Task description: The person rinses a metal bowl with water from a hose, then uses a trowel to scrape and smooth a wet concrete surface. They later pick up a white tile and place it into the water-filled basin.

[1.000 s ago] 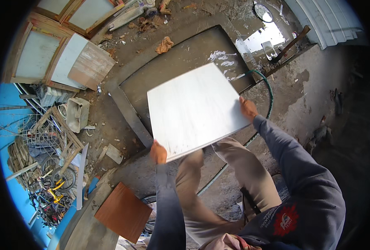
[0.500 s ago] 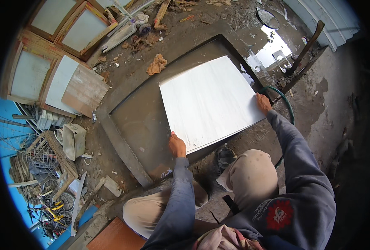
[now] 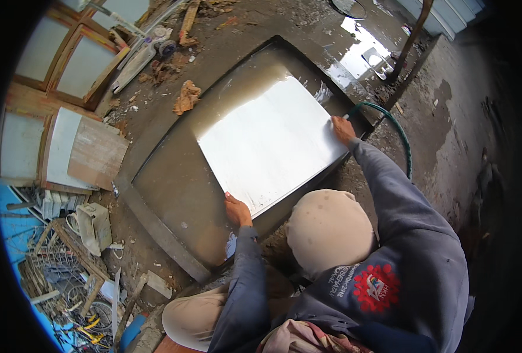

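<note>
A large white rectangular panel (image 3: 272,150) lies in a shallow basin (image 3: 165,231) of brown, muddy water. Its far edge has dipped under, and the water blurs that side; the near edge stays above the surface. My left hand (image 3: 238,210) is closed on the near left corner. At the right corner, my right hand (image 3: 344,130) grips the panel's edge. Both thumbs or fingers wrap the rim, and the parts beneath are hidden. A small bluish-white scrap (image 3: 231,244) shows at the basin's near side, by my left wrist.
A green hose (image 3: 403,132) curves past my right forearm into the basin. Framed panels (image 3: 83,70) and loose boards (image 3: 96,147) lean at the left, above a dirty white container (image 3: 93,228) and piled scrap. A crumpled brown lump (image 3: 187,97) and a scooter (image 3: 143,53) lie beyond the basin.
Both hands have lowered the panel, and its far edge has gone from above the water to beneath it. The whole view has shifted, placing the basin further left.
</note>
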Tool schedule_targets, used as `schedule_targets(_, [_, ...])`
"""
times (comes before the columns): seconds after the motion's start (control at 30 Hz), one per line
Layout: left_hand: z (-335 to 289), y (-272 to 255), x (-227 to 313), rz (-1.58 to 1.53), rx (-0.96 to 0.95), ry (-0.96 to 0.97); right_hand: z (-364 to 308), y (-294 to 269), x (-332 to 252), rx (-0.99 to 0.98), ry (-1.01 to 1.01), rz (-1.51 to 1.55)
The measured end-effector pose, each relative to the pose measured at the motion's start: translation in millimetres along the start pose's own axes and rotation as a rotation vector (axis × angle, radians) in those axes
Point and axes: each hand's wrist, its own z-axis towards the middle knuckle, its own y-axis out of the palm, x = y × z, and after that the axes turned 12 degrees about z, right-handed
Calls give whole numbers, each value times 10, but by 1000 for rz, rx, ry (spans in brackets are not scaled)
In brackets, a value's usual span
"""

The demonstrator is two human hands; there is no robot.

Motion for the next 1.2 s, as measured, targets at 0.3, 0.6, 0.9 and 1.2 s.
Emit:
schedule_targets(0.3, [136, 367, -231, -57, -203, 65, 83, 238, 36, 26, 481, 353])
schedule_targets(0.6, [118, 317, -78, -232, -377, -96, 205, 170, 247, -175, 509, 389])
schedule_targets(0.9, [81, 556, -126, -360, -477, -185, 396, 571, 586, -199, 512, 239])
schedule_targets(1.2, [29, 599, -294, -346, -527, -127, 338, 665, 886, -293, 181, -13])
